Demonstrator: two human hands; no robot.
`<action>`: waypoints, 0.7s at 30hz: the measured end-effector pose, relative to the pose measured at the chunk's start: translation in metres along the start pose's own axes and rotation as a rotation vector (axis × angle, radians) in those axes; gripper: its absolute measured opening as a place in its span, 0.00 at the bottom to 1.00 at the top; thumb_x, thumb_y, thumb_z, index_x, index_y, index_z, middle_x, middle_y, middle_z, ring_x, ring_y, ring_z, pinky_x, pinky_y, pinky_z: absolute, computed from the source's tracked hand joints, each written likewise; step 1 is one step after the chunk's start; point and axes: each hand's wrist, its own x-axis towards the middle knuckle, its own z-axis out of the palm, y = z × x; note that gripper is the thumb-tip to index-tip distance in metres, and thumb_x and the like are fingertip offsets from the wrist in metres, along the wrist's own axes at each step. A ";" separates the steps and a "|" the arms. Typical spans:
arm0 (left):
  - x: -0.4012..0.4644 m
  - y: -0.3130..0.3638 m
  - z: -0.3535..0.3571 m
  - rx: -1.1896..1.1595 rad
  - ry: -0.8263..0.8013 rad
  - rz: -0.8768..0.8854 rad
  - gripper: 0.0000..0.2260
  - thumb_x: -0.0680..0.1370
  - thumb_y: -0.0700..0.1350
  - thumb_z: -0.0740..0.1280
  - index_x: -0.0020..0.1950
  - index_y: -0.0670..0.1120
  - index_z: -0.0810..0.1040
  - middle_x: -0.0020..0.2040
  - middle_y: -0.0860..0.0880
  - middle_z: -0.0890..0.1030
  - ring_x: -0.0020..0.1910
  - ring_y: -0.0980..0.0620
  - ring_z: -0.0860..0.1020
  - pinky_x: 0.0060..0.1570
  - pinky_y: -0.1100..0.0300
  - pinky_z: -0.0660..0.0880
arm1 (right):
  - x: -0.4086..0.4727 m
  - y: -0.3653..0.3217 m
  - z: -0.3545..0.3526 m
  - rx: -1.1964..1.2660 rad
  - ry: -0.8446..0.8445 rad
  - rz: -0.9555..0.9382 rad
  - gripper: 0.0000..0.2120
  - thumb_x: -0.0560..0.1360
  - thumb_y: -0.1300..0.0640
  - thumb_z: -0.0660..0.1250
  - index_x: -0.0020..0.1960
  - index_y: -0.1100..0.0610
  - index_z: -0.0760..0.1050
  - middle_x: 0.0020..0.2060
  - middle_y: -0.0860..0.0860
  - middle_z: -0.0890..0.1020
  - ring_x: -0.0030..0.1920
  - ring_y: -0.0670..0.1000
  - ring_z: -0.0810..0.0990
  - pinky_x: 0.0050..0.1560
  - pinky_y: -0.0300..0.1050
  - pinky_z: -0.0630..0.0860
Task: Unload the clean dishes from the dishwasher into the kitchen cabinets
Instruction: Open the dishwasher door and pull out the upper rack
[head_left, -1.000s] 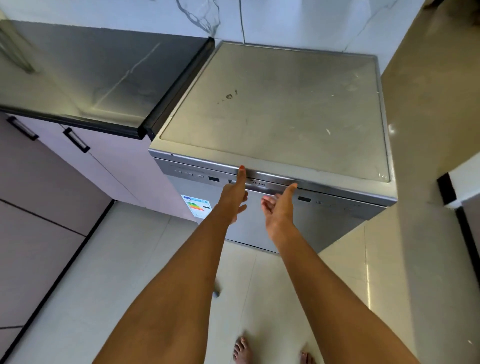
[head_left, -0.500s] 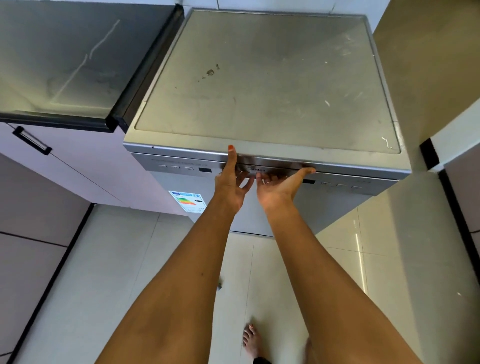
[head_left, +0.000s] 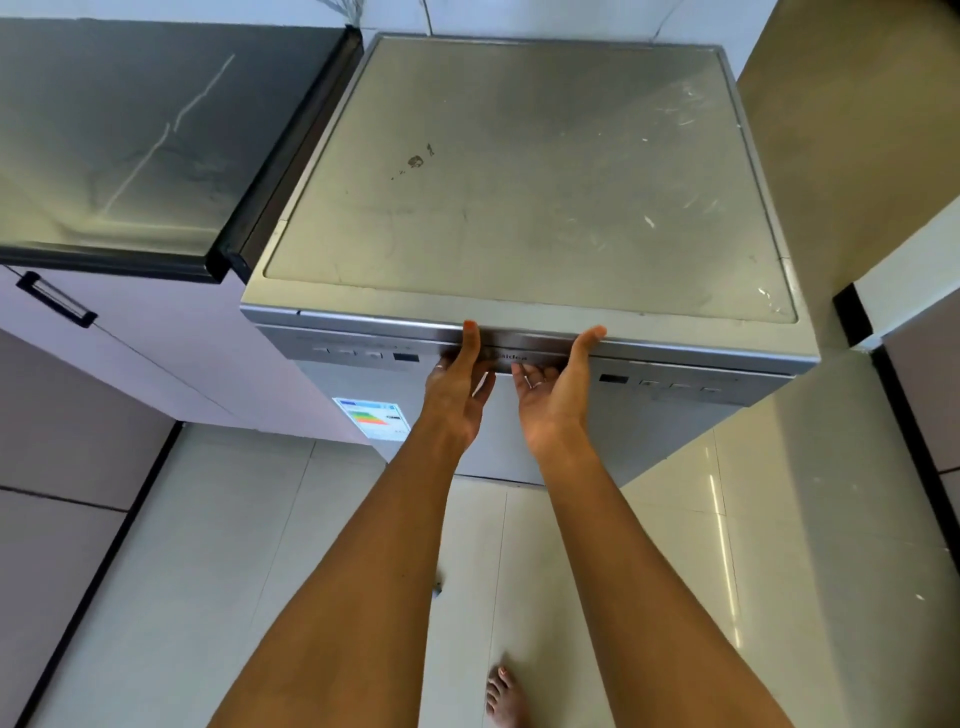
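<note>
A silver freestanding dishwasher (head_left: 519, 182) stands in front of me, and its door (head_left: 670, 421) looks closed. No dishes are in view. Both of my hands are at the recessed handle (head_left: 535, 349) in the middle of the control strip. My left hand (head_left: 457, 389) has its thumb up against the top edge and its fingers tucked under the handle. Just to its right, my right hand (head_left: 553, 397) is turned palm up, thumb on the top edge and fingers curled into the same recess.
A dark glossy countertop (head_left: 130, 145) adjoins the dishwasher on the left, over pale cabinet doors (head_left: 171, 358) with a black handle (head_left: 54, 306). An energy label (head_left: 374, 418) is stuck on the door. A beige wall (head_left: 841, 156) stands close on the right. My bare foot (head_left: 504, 696) is on the tiled floor.
Both hands moved up from just in front of the control strip and hooked their fingers into the handle recess. My view has come closer to the dishwasher.
</note>
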 end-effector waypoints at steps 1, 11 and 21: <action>0.000 -0.001 0.002 -0.017 0.004 0.009 0.23 0.76 0.52 0.66 0.67 0.42 0.71 0.62 0.42 0.78 0.60 0.47 0.77 0.62 0.54 0.71 | 0.002 0.000 -0.001 -0.012 0.002 -0.003 0.31 0.74 0.35 0.59 0.66 0.56 0.68 0.62 0.59 0.77 0.61 0.55 0.77 0.65 0.49 0.73; -0.009 -0.014 0.001 -0.156 0.031 0.063 0.27 0.74 0.52 0.70 0.66 0.37 0.71 0.58 0.39 0.80 0.55 0.46 0.80 0.55 0.57 0.78 | -0.008 0.008 -0.010 0.010 0.027 0.033 0.31 0.71 0.38 0.66 0.65 0.58 0.71 0.55 0.56 0.78 0.55 0.53 0.78 0.60 0.48 0.76; -0.108 -0.122 -0.084 0.079 0.277 -0.083 0.19 0.71 0.63 0.69 0.58 0.58 0.76 0.49 0.59 0.83 0.57 0.52 0.80 0.48 0.70 0.77 | -0.141 0.054 -0.091 -0.186 0.174 0.185 0.25 0.75 0.52 0.65 0.69 0.54 0.64 0.61 0.43 0.71 0.65 0.49 0.72 0.67 0.50 0.72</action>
